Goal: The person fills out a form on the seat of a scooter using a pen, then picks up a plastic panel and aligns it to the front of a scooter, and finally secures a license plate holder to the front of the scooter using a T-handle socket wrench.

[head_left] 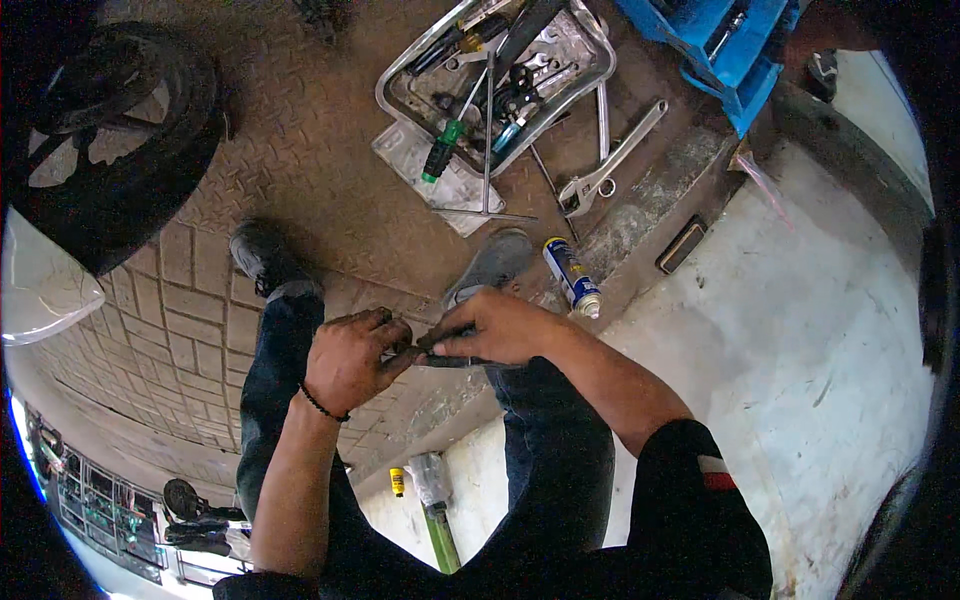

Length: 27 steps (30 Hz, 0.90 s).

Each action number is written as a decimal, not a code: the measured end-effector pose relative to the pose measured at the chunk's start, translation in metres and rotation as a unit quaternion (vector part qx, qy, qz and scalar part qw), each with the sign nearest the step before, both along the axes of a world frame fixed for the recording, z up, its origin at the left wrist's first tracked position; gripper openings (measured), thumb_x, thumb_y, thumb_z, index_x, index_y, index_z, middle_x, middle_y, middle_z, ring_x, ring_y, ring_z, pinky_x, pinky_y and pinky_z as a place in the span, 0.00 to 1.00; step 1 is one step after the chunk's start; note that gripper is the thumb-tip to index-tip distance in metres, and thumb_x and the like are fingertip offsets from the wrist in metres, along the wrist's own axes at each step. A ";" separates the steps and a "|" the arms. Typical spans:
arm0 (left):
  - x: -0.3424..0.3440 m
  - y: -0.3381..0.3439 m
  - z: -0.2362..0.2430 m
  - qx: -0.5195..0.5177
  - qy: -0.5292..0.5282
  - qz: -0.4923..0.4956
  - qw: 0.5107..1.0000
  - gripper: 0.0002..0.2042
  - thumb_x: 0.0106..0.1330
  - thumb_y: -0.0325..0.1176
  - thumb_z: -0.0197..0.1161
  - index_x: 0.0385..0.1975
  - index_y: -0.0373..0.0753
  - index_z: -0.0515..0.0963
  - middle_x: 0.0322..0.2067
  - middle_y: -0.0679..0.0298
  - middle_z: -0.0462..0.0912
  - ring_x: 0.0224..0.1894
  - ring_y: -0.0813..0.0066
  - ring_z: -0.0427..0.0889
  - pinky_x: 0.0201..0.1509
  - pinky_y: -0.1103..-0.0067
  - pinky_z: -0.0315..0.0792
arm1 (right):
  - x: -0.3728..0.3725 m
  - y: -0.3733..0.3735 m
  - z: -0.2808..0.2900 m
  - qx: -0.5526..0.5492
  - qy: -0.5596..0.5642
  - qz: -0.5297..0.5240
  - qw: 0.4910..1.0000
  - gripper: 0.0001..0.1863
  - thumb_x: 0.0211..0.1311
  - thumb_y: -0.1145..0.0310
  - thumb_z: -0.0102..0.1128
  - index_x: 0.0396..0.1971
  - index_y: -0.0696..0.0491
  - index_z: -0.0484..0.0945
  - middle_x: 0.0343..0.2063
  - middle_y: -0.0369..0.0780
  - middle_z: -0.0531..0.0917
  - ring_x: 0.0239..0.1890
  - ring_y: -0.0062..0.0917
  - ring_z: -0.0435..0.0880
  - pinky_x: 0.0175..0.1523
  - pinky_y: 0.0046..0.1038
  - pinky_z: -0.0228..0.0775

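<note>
Between my knees, both hands meet over a thin, dark, strip-like piece [455, 362]; its kind cannot be made out. My left hand [352, 355], with a black beaded bracelet at the wrist, has its fingers curled and pinched at the strip's left end. From the other side my right hand [498, 328] grips it, thumb and fingers pressed together. The fingertips look blackened and partly hide the piece. Just beyond my right hand, a blue and yellow spray can [572, 277] lies on its side.
Ahead is a metal tray [607, 62] of wrenches and screwdrivers, including a green-handled screwdriver [443, 150]. An adjustable wrench [615, 160] and a T-handle tool [487, 185] lie nearby. A blue toolbox [735, 90] stands far right, a wheel [185, 130] far left. A small yellow bottle [397, 482] is below.
</note>
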<state>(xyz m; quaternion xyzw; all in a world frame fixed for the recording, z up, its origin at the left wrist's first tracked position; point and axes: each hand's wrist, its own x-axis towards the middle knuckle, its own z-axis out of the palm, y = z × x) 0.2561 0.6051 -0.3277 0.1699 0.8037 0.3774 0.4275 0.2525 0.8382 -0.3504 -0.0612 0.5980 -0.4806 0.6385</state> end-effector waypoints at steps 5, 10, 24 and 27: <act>0.009 0.003 -0.002 -0.048 -0.030 -0.005 0.998 0.11 0.57 0.44 0.62 0.33 0.46 0.80 0.29 0.63 0.79 0.32 0.60 0.81 0.33 0.68 0.75 | -0.010 -0.013 0.012 0.034 0.064 0.079 0.994 0.19 0.53 0.58 0.63 0.40 0.55 0.78 0.31 0.50 0.82 0.35 0.44 0.82 0.41 0.39 0.72; 0.023 0.013 0.012 -0.127 -0.061 -0.064 0.988 0.13 0.60 0.45 0.58 0.39 0.46 0.80 0.36 0.58 0.79 0.35 0.53 0.81 0.37 0.63 0.75 | 0.016 -0.036 0.043 0.154 0.187 0.083 0.967 0.30 0.47 0.69 0.63 0.52 0.59 0.66 0.32 0.55 0.80 0.37 0.49 0.80 0.41 0.44 0.73; 0.043 0.020 0.159 -0.060 -0.029 0.000 0.998 0.14 0.65 0.34 0.51 0.48 0.39 0.70 0.40 0.50 0.79 0.37 0.46 0.79 0.39 0.60 0.73 | 0.019 -0.004 0.193 0.113 0.181 -0.042 0.976 0.30 0.46 0.66 0.66 0.51 0.60 0.70 0.42 0.55 0.78 0.46 0.49 0.77 0.50 0.40 0.69; 0.032 0.016 0.183 0.000 0.018 -0.013 1.000 0.13 0.64 0.32 0.51 0.48 0.41 0.72 0.41 0.51 0.79 0.38 0.47 0.79 0.39 0.61 0.73 | 0.027 -0.006 0.205 0.097 0.198 -0.083 0.972 0.31 0.46 0.63 0.68 0.50 0.61 0.70 0.44 0.55 0.77 0.48 0.50 0.76 0.53 0.40 0.68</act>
